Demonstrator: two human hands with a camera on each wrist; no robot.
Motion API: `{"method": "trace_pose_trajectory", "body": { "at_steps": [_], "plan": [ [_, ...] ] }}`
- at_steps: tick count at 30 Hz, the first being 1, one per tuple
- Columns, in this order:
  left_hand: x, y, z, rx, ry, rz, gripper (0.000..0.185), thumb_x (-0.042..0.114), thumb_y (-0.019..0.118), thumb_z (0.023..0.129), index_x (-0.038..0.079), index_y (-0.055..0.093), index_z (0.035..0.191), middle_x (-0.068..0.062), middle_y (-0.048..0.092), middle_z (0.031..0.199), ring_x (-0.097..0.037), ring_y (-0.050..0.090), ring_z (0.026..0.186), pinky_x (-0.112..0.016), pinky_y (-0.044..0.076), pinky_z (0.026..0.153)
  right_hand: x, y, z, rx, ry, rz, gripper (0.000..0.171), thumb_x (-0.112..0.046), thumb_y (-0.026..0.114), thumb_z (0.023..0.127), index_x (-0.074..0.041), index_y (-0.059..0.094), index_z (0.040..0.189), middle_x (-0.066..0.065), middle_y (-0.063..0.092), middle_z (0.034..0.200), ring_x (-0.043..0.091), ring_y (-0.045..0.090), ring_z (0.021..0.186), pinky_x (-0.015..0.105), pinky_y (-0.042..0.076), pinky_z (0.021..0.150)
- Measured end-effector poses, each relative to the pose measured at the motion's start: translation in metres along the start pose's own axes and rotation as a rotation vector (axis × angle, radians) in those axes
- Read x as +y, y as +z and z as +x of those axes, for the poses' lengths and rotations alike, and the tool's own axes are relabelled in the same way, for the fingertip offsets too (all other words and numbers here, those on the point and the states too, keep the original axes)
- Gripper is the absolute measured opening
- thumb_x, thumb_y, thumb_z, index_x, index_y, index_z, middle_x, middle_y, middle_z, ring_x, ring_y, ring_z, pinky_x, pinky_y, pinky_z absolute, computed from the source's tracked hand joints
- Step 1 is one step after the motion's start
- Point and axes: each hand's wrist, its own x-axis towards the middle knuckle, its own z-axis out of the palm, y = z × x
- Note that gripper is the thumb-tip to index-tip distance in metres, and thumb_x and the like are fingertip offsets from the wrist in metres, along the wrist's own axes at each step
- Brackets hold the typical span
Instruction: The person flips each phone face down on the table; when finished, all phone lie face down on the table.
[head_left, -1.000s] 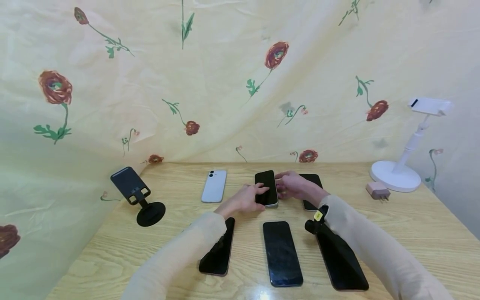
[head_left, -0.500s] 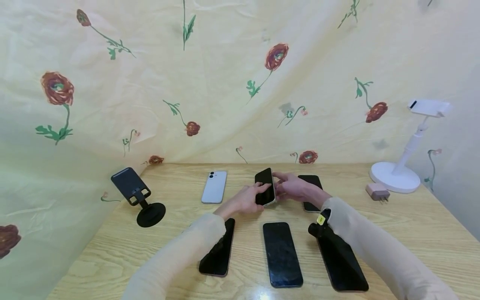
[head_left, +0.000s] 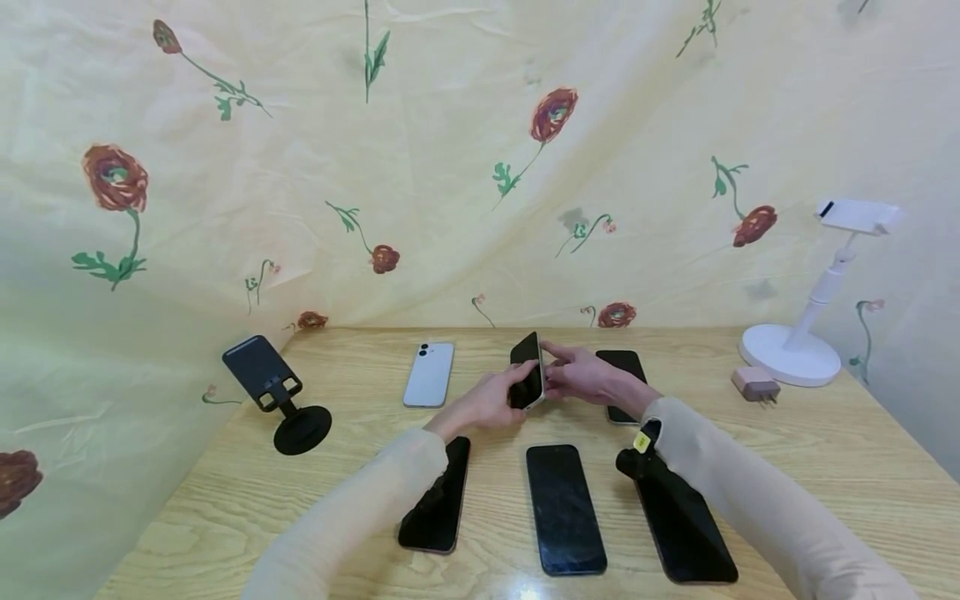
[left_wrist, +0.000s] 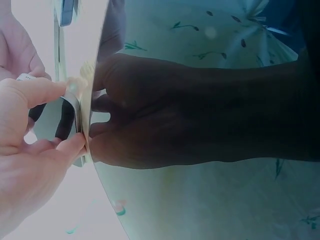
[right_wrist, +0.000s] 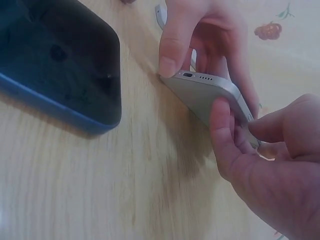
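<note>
A black-screened phone (head_left: 528, 372) with a silver frame (right_wrist: 210, 95) stands tilted up on its long edge at the middle of the wooden table's (head_left: 825, 467) back row, screen turned to the left. My left hand (head_left: 516, 387) grips its near end, thumb (right_wrist: 174, 47) on the frame by the port. My right hand (head_left: 557, 367) pinches the raised right side. In the left wrist view the glossy screen (left_wrist: 200, 165) fills the frame and mirrors a hand.
A white phone (head_left: 428, 373) lies back-up to the left, and a dark phone (head_left: 621, 367) sits behind my right hand. Three dark phones (head_left: 564, 508) lie in the front row. A black stand (head_left: 277, 392) is at left; a white stand (head_left: 795, 350) and a charger (head_left: 753, 383) are at right.
The phone lay flat under my left fingers a second ago. Its right side has been raised, so it now stands tilted on its edge between both hands.
</note>
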Motion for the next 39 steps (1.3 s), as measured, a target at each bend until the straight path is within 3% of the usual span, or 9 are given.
{"method": "trace_pose_trajectory", "body": {
  "at_steps": [4, 6, 8, 14, 20, 27, 32, 39],
  "plan": [
    [0.000, -0.002, -0.001, 0.011, 0.002, -0.034, 0.087, 0.005, 0.074, 0.085, 0.013, 0.029, 0.159, -0.021, 0.057, 0.133, -0.021, 0.056, 0.087, -0.027, 0.043, 0.080, -0.002, 0.001, 0.000, -0.006, -0.011, 0.002, 0.067, 0.003, 0.036, 0.105, -0.006, -0.001, 0.160, 0.034, 0.043, 0.133, 0.030, 0.060, 0.106, 0.039, 0.052, 0.090],
    [0.000, -0.003, -0.001, 0.016, 0.004, -0.046, 0.088, 0.004, 0.075, 0.084, 0.012, 0.029, 0.159, -0.018, 0.060, 0.122, -0.020, 0.052, 0.081, -0.028, 0.042, 0.076, -0.002, 0.002, 0.001, -0.010, -0.012, 0.010, 0.068, 0.004, 0.037, 0.104, -0.006, -0.001, 0.160, 0.036, 0.040, 0.137, 0.036, 0.058, 0.111, 0.041, 0.051, 0.091],
    [0.000, -0.003, -0.002, 0.014, -0.002, -0.063, 0.090, 0.004, 0.075, 0.084, 0.013, 0.027, 0.159, -0.018, 0.060, 0.118, -0.021, 0.052, 0.083, -0.028, 0.041, 0.077, -0.003, 0.003, 0.001, -0.015, -0.015, 0.021, 0.069, 0.005, 0.038, 0.104, -0.006, -0.001, 0.160, 0.038, 0.036, 0.142, 0.040, 0.055, 0.117, 0.041, 0.051, 0.093],
    [-0.001, -0.003, -0.004, 0.006, -0.037, -0.188, 0.093, 0.002, 0.076, 0.085, 0.014, 0.023, 0.161, -0.017, 0.060, 0.130, -0.026, 0.056, 0.097, -0.030, 0.042, 0.086, -0.003, 0.007, 0.003, -0.012, -0.019, 0.057, 0.074, 0.007, 0.044, 0.102, -0.007, 0.001, 0.160, 0.038, 0.025, 0.152, 0.045, 0.045, 0.130, 0.037, 0.050, 0.094],
    [-0.003, -0.003, -0.004, 0.025, -0.040, -0.282, 0.092, -0.003, 0.074, 0.085, 0.012, 0.023, 0.160, -0.019, 0.063, 0.126, -0.027, 0.061, 0.105, -0.034, 0.045, 0.092, -0.001, 0.010, 0.004, -0.005, -0.045, 0.073, 0.072, 0.007, 0.045, 0.103, -0.006, 0.005, 0.161, 0.036, 0.023, 0.154, 0.044, 0.041, 0.134, 0.043, 0.044, 0.102],
    [-0.002, -0.006, -0.005, 0.044, -0.059, -0.329, 0.096, -0.003, 0.074, 0.084, 0.015, 0.020, 0.161, -0.020, 0.048, 0.147, -0.027, 0.058, 0.119, -0.037, 0.044, 0.100, 0.001, 0.016, 0.004, 0.039, -0.078, 0.071, 0.071, 0.008, 0.047, 0.102, -0.006, 0.010, 0.160, 0.037, 0.030, 0.151, 0.044, 0.042, 0.134, 0.046, 0.040, 0.105],
    [-0.003, -0.007, -0.006, 0.042, -0.064, -0.361, 0.097, -0.002, 0.074, 0.084, 0.017, 0.018, 0.162, -0.017, 0.046, 0.149, -0.026, 0.059, 0.118, -0.038, 0.043, 0.101, 0.003, 0.019, 0.005, 0.043, -0.108, 0.025, 0.073, 0.006, 0.051, 0.101, -0.006, 0.010, 0.160, 0.038, 0.035, 0.146, 0.044, 0.044, 0.132, 0.041, 0.044, 0.102],
    [-0.003, -0.010, -0.007, -0.006, -0.097, -0.498, 0.089, 0.005, 0.069, 0.093, 0.017, 0.015, 0.162, -0.020, 0.033, 0.156, -0.034, 0.051, 0.129, -0.041, 0.041, 0.104, 0.007, 0.020, 0.006, 0.027, -0.116, 0.048, 0.072, 0.005, 0.047, 0.103, -0.009, 0.007, 0.161, 0.038, 0.034, 0.147, 0.045, 0.043, 0.132, 0.039, 0.045, 0.101]
  ]
}}
